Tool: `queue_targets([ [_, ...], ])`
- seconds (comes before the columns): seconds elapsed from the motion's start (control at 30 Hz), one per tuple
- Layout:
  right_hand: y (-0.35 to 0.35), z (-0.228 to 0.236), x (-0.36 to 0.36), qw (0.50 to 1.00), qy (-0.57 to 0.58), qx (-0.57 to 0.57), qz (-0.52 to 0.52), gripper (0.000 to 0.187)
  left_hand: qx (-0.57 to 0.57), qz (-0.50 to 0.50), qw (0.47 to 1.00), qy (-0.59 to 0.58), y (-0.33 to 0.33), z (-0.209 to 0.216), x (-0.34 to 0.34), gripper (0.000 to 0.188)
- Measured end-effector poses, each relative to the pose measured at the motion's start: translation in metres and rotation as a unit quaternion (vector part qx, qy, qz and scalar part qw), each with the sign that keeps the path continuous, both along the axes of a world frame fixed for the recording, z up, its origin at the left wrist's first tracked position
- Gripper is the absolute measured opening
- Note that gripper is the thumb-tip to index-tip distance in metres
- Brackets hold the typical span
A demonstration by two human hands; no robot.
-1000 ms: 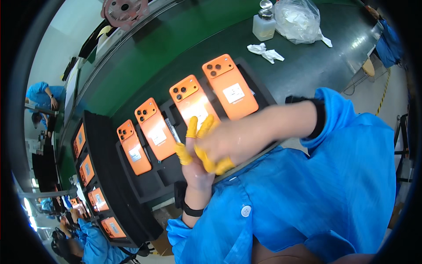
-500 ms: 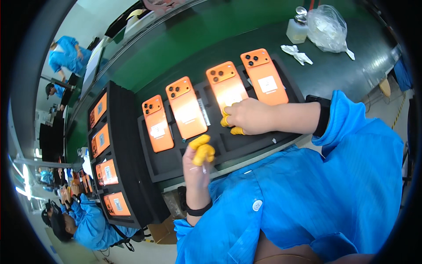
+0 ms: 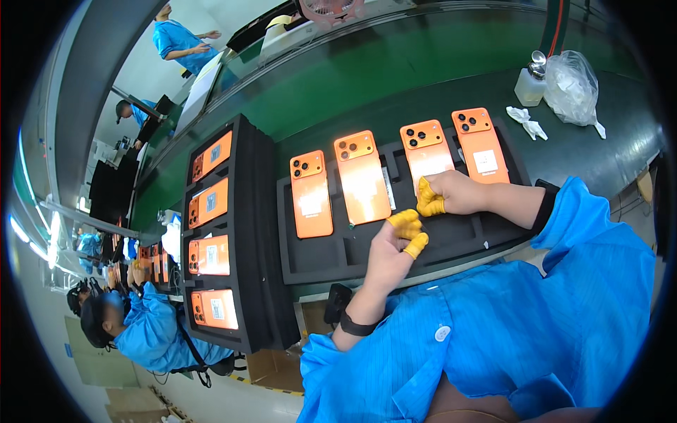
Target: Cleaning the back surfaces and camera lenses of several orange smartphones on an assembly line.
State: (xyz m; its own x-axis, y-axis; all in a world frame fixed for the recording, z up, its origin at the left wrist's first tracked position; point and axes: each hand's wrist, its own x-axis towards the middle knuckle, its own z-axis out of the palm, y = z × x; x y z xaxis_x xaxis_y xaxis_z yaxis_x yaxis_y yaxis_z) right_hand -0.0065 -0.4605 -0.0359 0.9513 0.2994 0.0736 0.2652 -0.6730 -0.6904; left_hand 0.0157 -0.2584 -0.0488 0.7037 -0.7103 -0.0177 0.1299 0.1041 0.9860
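Four orange phones lie camera side up in a dark foam tray (image 3: 310, 268): the first phone (image 3: 311, 194), second phone (image 3: 362, 176), third phone (image 3: 425, 151) and fourth phone (image 3: 479, 144), left to right. My right hand (image 3: 455, 194) covers the lower end of the third phone, its fingers in yellow finger cots pinched together. Whatever lies between those fingertips is hidden. Just left of it, my left hand (image 3: 395, 247) hovers over the tray's near part, fingers bent and the thumb a little apart. Nothing shows in it.
Stacked foam trays (image 3: 257, 233) stand at the left with several orange phones. At the far right are a pump bottle (image 3: 530, 86), a crumpled tissue (image 3: 527, 123) and a clear plastic bag (image 3: 570, 88). Co-workers in blue (image 3: 151, 331) sit and stand at the left.
The view has shifted, so the tray appears further right. My right fingers have drawn into a pinch at the third phone's lower end, and my left hand has come closer to them.
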Motion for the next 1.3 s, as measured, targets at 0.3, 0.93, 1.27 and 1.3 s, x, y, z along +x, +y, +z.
queue_targets([
  [0.3,-0.047,0.001,0.007,0.701,0.131,0.661,-0.234,0.013,0.322,-0.076,0.753,-0.569,-0.044,0.019,-0.017,0.016],
  [0.93,-0.136,0.029,-0.234,0.911,0.181,-0.293,-0.225,0.016,-0.007,-0.08,0.993,-0.089,-0.069,0.056,-0.005,0.025],
  [1.27,-0.128,0.051,-0.217,0.943,0.138,0.116,-0.281,0.069,-0.11,-0.101,0.957,0.248,-0.113,0.033,-0.028,0.029],
  [1.3,-0.114,0.052,-0.209,0.942,0.063,0.153,-0.291,0.069,-0.1,-0.132,0.948,0.273,-0.119,0.031,-0.034,0.03],
])
